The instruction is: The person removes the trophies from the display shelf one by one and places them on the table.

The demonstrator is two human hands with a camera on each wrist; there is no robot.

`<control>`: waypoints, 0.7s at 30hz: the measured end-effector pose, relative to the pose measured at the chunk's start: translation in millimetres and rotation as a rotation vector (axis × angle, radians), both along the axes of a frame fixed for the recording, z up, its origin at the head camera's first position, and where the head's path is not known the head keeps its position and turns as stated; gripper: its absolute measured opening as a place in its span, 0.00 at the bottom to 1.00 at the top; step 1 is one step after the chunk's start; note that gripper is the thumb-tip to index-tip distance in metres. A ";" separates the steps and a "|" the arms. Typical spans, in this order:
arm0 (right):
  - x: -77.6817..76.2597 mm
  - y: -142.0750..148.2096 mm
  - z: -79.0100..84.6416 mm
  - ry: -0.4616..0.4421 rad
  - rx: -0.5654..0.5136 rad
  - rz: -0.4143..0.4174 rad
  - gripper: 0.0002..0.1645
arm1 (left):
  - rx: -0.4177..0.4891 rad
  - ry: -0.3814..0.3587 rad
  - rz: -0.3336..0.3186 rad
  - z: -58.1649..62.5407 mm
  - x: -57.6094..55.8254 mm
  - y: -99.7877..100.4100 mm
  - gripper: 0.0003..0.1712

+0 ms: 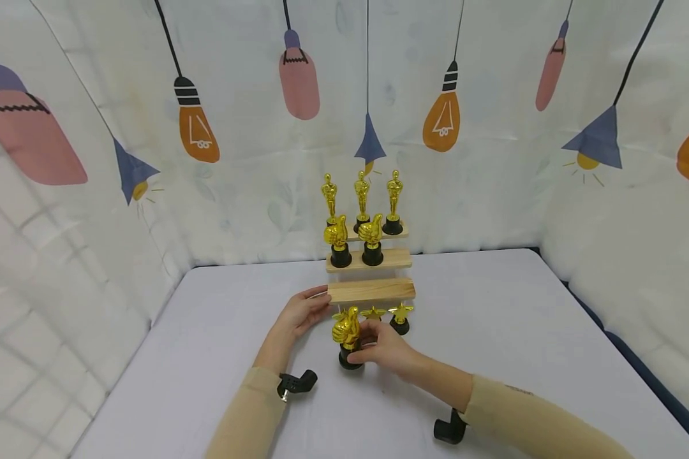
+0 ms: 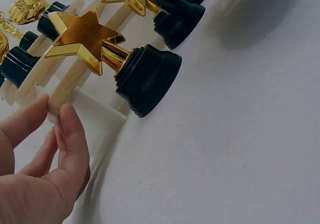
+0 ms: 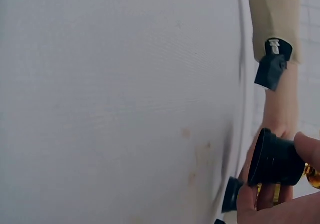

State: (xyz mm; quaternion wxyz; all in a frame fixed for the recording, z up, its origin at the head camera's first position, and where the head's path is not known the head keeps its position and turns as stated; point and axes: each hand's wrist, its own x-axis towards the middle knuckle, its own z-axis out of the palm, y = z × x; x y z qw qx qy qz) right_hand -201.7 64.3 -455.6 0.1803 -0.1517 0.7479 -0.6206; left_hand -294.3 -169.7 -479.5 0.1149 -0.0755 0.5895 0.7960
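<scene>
My right hand grips a gold thumbs-up trophy by its black base, holding it upright in front of the tiered wooden rack. With thumb and fingers, my left hand pinches the left end of the rack's lowest wooden shelf. Star trophies stand in a row before that shelf; the left one is partly hidden behind the held trophy in the head view. Two thumbs-up trophies occupy the middle shelf. Three gold figure trophies stand on the top shelf.
A white cloth covers the table, and the rack stands toward its back. Behind hangs a white curtain printed with lamps. Black wrist cameras sit on both forearms.
</scene>
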 end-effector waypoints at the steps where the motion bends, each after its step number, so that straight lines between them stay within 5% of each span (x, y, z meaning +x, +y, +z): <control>1: 0.2 -1.7 -0.6 -0.004 0.003 -0.006 0.29 | -0.005 0.002 0.000 0.1 0.1 0.0 0.28; 21: 1.9 -20.7 -14.2 0.060 0.099 -0.062 0.28 | -0.031 -0.005 0.006 3.0 1.7 1.1 0.28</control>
